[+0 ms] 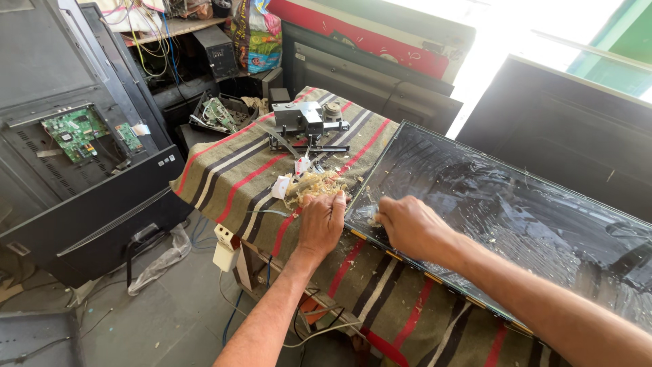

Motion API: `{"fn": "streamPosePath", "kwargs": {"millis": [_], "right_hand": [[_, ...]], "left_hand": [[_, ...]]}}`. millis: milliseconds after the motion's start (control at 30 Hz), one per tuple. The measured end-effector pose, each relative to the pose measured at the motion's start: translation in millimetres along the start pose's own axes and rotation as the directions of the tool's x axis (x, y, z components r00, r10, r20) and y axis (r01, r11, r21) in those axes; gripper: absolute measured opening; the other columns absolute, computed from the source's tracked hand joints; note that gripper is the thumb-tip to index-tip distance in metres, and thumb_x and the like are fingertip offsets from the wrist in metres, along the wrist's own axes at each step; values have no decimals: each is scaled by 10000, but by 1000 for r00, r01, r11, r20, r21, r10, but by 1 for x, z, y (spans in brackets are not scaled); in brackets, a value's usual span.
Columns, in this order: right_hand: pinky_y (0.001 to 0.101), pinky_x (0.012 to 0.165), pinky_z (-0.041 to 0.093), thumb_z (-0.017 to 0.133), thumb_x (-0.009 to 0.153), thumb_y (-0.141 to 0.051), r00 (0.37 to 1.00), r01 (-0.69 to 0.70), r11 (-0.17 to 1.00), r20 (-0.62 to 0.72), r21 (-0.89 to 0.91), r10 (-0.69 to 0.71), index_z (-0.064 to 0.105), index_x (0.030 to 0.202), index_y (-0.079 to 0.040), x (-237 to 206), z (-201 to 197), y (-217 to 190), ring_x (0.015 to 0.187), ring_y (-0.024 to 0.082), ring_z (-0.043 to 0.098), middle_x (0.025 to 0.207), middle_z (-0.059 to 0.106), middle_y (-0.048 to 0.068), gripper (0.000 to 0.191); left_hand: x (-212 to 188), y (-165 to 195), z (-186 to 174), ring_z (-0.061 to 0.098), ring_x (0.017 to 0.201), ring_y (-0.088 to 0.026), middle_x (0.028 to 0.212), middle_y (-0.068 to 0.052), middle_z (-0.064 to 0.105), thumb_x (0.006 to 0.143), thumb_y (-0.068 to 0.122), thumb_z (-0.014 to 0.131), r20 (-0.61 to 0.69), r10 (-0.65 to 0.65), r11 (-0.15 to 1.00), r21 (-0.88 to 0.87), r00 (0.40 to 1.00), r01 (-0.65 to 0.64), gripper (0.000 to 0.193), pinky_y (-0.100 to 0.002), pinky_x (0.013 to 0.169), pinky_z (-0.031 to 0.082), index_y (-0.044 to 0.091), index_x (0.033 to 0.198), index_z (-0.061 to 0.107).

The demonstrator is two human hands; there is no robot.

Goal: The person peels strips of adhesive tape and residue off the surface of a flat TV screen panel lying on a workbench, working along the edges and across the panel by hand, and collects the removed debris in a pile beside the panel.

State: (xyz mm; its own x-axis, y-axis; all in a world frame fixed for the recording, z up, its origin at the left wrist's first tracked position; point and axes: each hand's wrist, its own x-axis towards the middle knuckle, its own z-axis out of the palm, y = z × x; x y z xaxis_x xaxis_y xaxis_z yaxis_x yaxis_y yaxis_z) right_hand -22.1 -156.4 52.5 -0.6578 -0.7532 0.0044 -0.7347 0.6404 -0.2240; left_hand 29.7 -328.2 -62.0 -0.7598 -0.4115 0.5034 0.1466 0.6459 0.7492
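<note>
Two hands — left hand (321, 221), right hand (409, 228) — on panel (516, 204) over striped cloth (231, 173).

Screen panel (516, 204) on striped cloth (238, 177), metal device (307, 122) behind, shavings pile (314, 185) left.

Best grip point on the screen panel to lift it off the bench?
Probably the near long edge of the panel, taken from the person's side. It lies flat on the striped cloth, glass up and smeared, so the face gives no hold. Left hand presses by its corner; right hand rests on that edge.
</note>
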Motion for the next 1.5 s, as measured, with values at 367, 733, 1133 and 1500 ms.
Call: {"fn": "streamPosePath", "kwargs": {"millis": [367,733,1133,1500], "right_hand": [[485,604,509,567,983,-220,970,25,998,-244,53,-11,649,994,-26,-28,-27,14,575,367,675,647,669,204,211],[442,690,570,511,976,-128,943,-66,978,-308,200,126,570,1235,-63,-65,-40,54,724,305,759,772,761,144,274],[347,609,600,559,993,-200,908,-111,852,-297,511,296,670,1117,-15,-99,-47,63,691,165,752,863,795,76,249],[348,745,639,518,987,-179,939,-139,810,-186,569,291,598,1234,-15,-120,-44,85,919,189,770,1152,781,104,307]], "left_hand": [[-2,18,-12,650,936,-273,942,-128,707,1073,361,347,-3,35,999,-9,999,-35,496,-441,904,372,67,1070,747],[-90,131,1,309,1533,-374,1590,-192,447,1057,541,409,385,539,724,242,749,-646,703,-526,1273,126,4,1506,480],[-67,140,4,121,1548,-337,1658,-222,178,1024,641,192,645,151,784,383,749,-488,889,-453,1229,47,-66,1563,187],[-16,105,-47,-3,1570,-302,1698,-182,-3,994,653,-6,578,-339,676,698,742,-235,889,-405,1249,-25,6,1601,55]]}}
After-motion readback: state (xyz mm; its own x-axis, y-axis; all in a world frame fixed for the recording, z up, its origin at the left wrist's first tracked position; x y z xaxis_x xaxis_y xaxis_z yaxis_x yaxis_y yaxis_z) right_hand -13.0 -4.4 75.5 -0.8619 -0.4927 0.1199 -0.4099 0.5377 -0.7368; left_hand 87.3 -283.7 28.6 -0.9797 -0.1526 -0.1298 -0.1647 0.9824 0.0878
